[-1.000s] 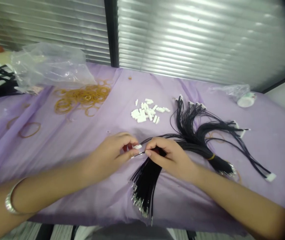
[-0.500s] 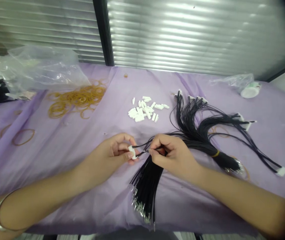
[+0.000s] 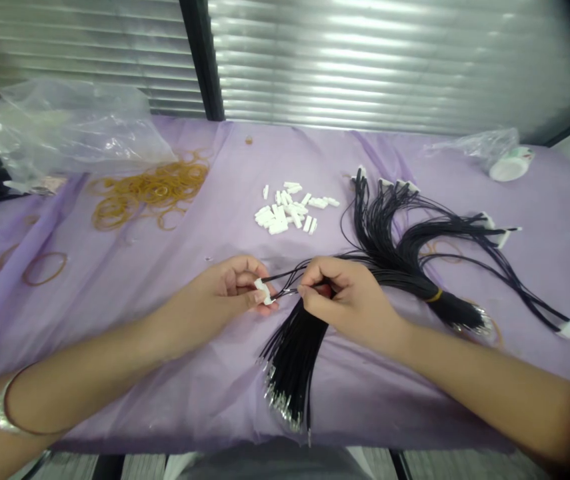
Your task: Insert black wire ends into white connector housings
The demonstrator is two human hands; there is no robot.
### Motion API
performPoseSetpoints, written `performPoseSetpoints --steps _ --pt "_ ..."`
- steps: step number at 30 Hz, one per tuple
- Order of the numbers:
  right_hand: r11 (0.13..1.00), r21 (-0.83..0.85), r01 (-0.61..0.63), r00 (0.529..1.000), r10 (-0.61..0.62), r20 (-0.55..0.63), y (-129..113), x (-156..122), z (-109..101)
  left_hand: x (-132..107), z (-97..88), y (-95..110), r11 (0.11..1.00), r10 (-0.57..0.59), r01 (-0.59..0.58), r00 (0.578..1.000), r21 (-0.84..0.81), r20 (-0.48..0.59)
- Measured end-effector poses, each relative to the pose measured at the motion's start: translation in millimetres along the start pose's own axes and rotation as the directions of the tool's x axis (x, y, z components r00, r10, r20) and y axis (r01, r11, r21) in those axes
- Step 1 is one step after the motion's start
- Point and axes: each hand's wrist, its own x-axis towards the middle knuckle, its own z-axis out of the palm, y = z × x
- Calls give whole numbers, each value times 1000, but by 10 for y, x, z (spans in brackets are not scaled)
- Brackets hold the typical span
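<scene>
Your left hand (image 3: 239, 287) has its thumb and fingers pinched on one white connector (image 3: 263, 291), other fingers curled behind it, over the middle of the tabletop (image 3: 175, 393) toward its near edge. Your right hand (image 3: 342, 290), just beside it, pinches one thin black wire (image 3: 292, 291) between thumb and forefinger; its remaining fingers are curled, and whether they grip more you can't tell from here. That wire's tip could bend or miss its slot if your pinch sits too far back, and the connector could twist out if your left thumb covers too little of it. At least two wires cross between your hands, so picking up the wrong one looks like a real risk. Below your right hand fans one loose bundle (image 3: 292, 360), its many metal tips close to the near edge, where a sleeve or forearm could drag and tangle them. Toward the right edge is one tied bundle (image 3: 452, 310) with one yellow band (image 3: 435, 295) around it; at least six white ends show on the wires spreading beyond. Past your hands lies one heap of loose connectors (image 3: 282, 213), roughly two dozen, overlapping too much for an exact count. Farther left is one pile of rubber bands (image 3: 152, 190), uncountable, and one clear bag (image 3: 69, 127) by the far left corner.
</scene>
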Motion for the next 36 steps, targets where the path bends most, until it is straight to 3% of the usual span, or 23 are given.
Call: performPoseSetpoints --steps 11,16,25,36 --pt "996 -11 84 996 -83 32 42 3 -23 17 19 24 998 -58 58 997 -12 -51" --pt "974 -114 197 979 -190 72 24 21 -22 17 6 10 999 -50 49 996 -13 -79" --pt "933 -257 254 964 -222 147 20 35 2 25 22 10 997 -72 73 993 13 -90" --pt "906 -227 356 929 -316 195 53 52 -7 14 41 46 993 -99 103 992 54 -82"
